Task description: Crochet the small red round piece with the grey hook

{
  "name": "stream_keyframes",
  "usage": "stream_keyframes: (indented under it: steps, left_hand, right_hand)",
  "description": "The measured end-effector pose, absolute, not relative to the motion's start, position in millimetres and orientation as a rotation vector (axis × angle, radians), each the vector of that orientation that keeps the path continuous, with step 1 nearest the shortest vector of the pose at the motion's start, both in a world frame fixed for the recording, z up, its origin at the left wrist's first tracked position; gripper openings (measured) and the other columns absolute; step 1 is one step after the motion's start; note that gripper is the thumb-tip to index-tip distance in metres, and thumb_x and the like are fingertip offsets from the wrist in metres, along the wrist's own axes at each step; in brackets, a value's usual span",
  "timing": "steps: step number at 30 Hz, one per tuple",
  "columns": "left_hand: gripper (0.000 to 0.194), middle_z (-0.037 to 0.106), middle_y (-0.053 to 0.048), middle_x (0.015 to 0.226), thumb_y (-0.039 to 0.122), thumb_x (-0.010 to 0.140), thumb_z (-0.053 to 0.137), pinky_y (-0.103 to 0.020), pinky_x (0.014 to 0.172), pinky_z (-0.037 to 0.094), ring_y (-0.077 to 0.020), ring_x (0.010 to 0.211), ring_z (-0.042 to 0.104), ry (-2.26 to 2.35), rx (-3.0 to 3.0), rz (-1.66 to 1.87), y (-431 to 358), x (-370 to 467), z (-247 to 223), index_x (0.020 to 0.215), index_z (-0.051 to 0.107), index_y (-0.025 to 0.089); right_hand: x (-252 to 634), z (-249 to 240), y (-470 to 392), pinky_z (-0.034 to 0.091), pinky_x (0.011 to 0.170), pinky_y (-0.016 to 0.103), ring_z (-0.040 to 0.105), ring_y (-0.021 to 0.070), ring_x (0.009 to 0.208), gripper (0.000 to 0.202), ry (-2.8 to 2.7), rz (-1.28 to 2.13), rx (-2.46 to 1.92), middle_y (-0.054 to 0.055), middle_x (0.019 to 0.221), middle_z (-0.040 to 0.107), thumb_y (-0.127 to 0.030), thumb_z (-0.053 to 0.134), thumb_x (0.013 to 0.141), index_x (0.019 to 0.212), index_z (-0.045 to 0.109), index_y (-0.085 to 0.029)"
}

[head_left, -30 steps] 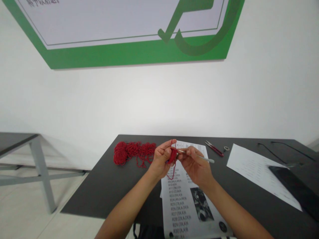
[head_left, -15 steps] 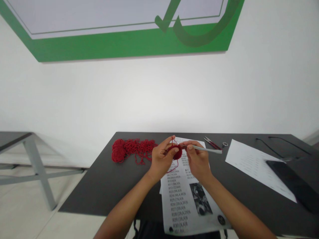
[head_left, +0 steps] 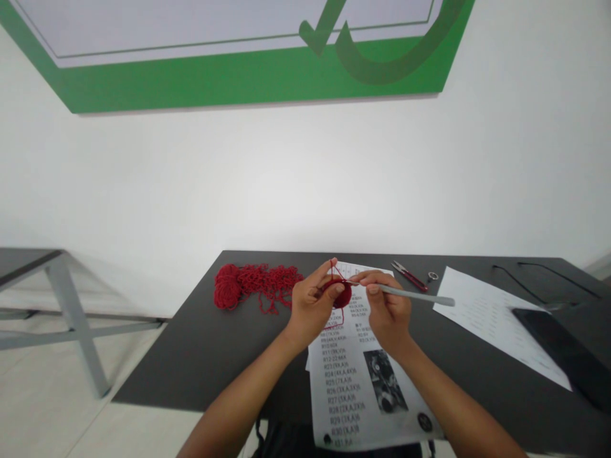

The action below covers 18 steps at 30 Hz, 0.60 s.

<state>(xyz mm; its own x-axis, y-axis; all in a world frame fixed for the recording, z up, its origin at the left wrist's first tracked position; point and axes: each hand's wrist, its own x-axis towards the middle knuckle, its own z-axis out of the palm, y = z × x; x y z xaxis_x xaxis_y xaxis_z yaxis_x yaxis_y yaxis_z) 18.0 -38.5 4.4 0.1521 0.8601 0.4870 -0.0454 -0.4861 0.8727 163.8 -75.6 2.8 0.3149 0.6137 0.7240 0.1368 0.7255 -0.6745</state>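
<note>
A small round red crochet piece (head_left: 342, 295) is pinched between the thumb and fingers of my left hand (head_left: 311, 306), with red yarn looped over its raised index finger. My right hand (head_left: 389, 312) grips a grey-handled crochet hook (head_left: 420, 295), whose thin metal end meets the top edge of the piece. A ball of red yarn (head_left: 228, 287) with a loose tangle of strands (head_left: 270, 281) lies left of my hands. Beneath both hands is a printed sheet (head_left: 344, 388) with rows of text and a dark photo.
Small red-handled snips (head_left: 411, 277) and a metal ring (head_left: 433, 277) lie behind my right hand on the dark table (head_left: 205, 362). Farther right are a second paper (head_left: 491, 324), eyeglasses (head_left: 548, 303) and a black phone (head_left: 554, 340). Another table (head_left: 28, 264) stands at left.
My right hand has moved slightly right, away from my left hand, and the hook's handle now reaches farther right. My left hand still holds the red piece.
</note>
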Motion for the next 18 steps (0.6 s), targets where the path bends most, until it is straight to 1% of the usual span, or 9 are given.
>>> stream_keyframes:
  steps: [7,14,18]
  left_hand:
    - [0.047,0.080,-0.006,0.086,0.035,0.084,0.075,-0.024,0.064,0.056,-0.0158,0.068,0.070,0.787,1.642,1.457,-36,18,1,0.127,0.070,0.015]
    - [0.041,0.081,-0.004,0.084,0.030,0.085,0.073,-0.023,0.062,0.056,-0.0142,0.065,0.068,0.840,1.772,1.523,-38,18,3,0.124,0.072,0.016]
    - [0.040,0.081,-0.004,0.086,0.029,0.085,0.073,-0.023,0.062,0.056,-0.0154,0.066,0.070,0.840,1.768,1.530,-39,19,4,0.124,0.073,0.017]
  right_hand:
    - [163,4,-76,0.058,0.074,0.034,0.071,0.0199,0.081,0.015,-1.282,0.259,-0.769,0.003,0.085,0.074,-0.032,0.059,0.098,0.089,0.069,-0.025]
    - [164,-4,-75,0.059,0.080,0.040,0.071,0.0224,0.088,0.012,-1.338,0.245,-0.752,0.005,0.092,0.075,-0.027,0.059,0.097,0.094,0.071,-0.026]
    - [164,-6,-75,0.060,0.080,0.039,0.073,0.0220,0.089,0.011,-1.347,0.254,-0.736,0.005,0.094,0.077,-0.026,0.060,0.096,0.096,0.072,-0.026]
